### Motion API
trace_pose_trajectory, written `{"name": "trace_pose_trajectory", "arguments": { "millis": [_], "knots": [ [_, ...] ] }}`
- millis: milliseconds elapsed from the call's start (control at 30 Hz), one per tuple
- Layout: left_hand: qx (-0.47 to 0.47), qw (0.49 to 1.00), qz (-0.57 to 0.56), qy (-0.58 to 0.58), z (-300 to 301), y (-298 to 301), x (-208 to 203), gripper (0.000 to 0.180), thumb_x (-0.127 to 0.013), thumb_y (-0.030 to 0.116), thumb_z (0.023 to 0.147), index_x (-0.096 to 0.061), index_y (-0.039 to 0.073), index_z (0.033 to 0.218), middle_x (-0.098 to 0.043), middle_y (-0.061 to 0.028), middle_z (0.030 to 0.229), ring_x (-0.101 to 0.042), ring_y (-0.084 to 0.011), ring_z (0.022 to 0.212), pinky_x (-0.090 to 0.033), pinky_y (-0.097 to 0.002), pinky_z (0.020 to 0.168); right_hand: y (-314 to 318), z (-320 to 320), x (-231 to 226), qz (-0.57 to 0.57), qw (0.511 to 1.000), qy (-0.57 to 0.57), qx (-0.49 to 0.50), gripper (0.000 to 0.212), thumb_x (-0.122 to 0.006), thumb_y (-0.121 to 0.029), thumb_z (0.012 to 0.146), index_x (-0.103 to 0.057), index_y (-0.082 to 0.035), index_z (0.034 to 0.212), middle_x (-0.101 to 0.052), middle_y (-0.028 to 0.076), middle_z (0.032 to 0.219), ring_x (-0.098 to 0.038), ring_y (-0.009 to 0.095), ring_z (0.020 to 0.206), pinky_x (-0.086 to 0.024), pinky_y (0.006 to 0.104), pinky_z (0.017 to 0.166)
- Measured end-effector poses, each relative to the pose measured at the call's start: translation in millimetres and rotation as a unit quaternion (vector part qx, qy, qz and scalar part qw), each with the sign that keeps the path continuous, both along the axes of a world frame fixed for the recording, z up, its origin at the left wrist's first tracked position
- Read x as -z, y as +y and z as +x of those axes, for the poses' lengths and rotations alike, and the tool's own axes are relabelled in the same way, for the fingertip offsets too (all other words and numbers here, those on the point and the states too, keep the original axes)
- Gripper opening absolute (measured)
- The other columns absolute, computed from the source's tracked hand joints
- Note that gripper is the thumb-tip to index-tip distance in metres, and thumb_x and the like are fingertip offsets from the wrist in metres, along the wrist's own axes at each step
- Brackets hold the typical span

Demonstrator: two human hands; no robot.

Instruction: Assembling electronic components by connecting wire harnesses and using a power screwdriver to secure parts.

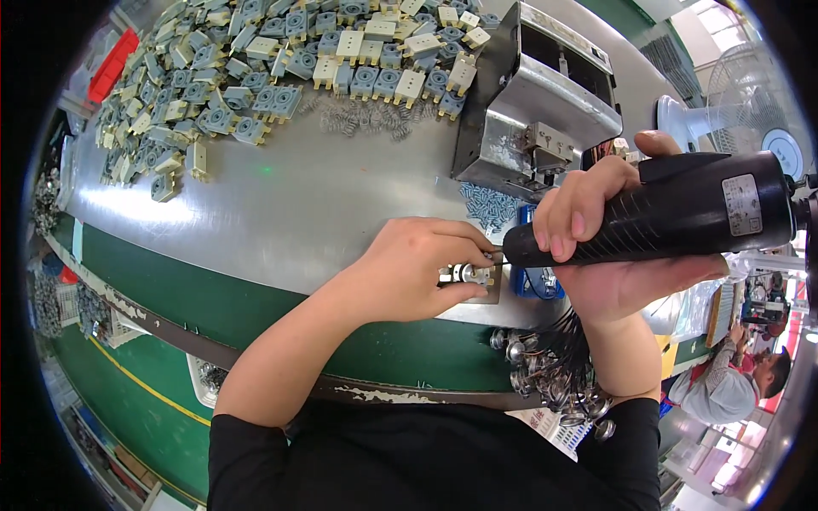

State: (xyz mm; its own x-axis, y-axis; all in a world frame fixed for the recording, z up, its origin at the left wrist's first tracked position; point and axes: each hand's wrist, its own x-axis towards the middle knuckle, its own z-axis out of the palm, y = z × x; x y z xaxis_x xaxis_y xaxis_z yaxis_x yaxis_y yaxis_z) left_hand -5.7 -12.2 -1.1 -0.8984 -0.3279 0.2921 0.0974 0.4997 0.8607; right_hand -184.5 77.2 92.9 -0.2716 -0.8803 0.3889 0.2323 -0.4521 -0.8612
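Your right hand [615, 283] is wrapped round the black driver [673, 209], nose toward your left hand [417, 264], likely for aim. That hand half-curls around the small white-and-metal part [465, 273], perhaps steadying it; its grip I can't tell. Screws [488, 207] sit just beyond, presumably handy.

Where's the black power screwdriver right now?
In the head view, right of centre: the power screwdriver is in the right hand, its narrow end pointing toward the left hand.

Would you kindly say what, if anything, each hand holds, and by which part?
The right hand grips a black power tool by its ribbed body. The left hand flanks a small silvery part; its grip is unclear.
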Motion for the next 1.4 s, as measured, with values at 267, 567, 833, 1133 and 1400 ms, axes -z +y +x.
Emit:
{"name": "trace_pose_trajectory", "arguments": {
  "millis": [267,567,833,1133,1400],
  "knots": [
    [-0.005,1.000,0.002,0.001,0,1,0,0.028,-0.089,0.017,0.076,-0.080,0.006,0.101,-0.078,-0.0102,0.111,-0.076,-0.0303,0.098,-0.061,-0.0391,0.086,0,-3,-9,-0.028,0.999,-0.013,-0.029,0.116,-0.048,-0.098,0.079,-0.036,-0.014,0.158,-0.052,0.005,0.078,-0.053,0.019,0.058,-0.048,0.0369,0.055],
    [-0.007,1.000,-0.005,-0.007,1,1,-2,0.027,-0.088,0.018,0.078,-0.079,0.006,0.100,-0.078,-0.0089,0.111,-0.076,-0.0298,0.097,-0.061,-0.0389,0.085,-1,4,-6,0.010,1.000,-0.010,0.010,0.120,-0.046,-0.100,0.077,-0.034,-0.013,0.158,-0.052,0.005,0.076,-0.052,0.019,0.056,-0.048,0.0367,0.054],
    [-0.004,1.000,0.006,-0.002,0,3,0,0.027,-0.088,0.019,0.079,-0.079,0.006,0.101,-0.078,-0.0088,0.112,-0.076,-0.0295,0.100,-0.061,-0.0388,0.086,4,6,-10,0.036,0.999,0.005,0.014,0.120,-0.047,-0.100,0.078,-0.032,-0.012,0.158,-0.052,0.004,0.076,-0.052,0.018,0.055,-0.048,0.0354,0.055],
    [-0.004,1.000,0.018,0.000,1,2,-1,0.025,-0.086,0.020,0.081,-0.078,0.007,0.101,-0.078,-0.0051,0.113,-0.076,-0.0277,0.100,-0.060,-0.0382,0.085,11,10,-14,0.031,0.999,0.018,-0.019,0.120,-0.047,-0.098,0.078,-0.031,-0.011,0.159,-0.052,0.004,0.075,-0.053,0.016,0.055,-0.047,0.0345,0.053],
    [-0.006,1.000,0.018,-0.015,2,2,-1,0.025,-0.083,0.026,0.084,-0.079,0.009,0.101,-0.078,-0.0020,0.113,-0.075,-0.0246,0.101,-0.059,-0.0373,0.084,10,13,-2,0.047,0.999,0.019,-0.008,0.122,-0.047,-0.101,0.075,-0.030,-0.012,0.157,-0.052,0.004,0.076,-0.054,0.017,0.055,-0.049,0.0348,0.056]
  ]
}}
